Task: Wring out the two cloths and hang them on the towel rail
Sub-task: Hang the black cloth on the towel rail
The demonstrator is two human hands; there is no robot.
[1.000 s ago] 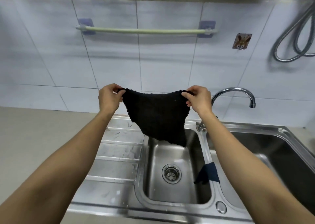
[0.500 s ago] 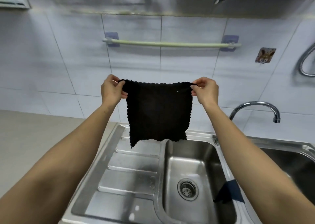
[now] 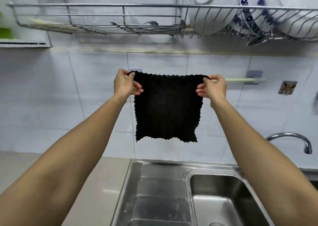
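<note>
Presently: black cloth, spread flat, upper corners pinched by left hand and right hand, raised level with towel rail, not yet draped. Hanging judged pending; second cloth unseen. Nearby: dish rack overhead, sink, tap; no obstruction visible

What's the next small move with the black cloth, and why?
Probably carry the black cloth forward and drape its top edge over the towel rail. The left hand and right hand each pinch a top corner, so it hangs spread flat, with its top edge level with the rail, which shows only to the right of the cloth. Whether it touches the rail yet cannot be told.
</note>
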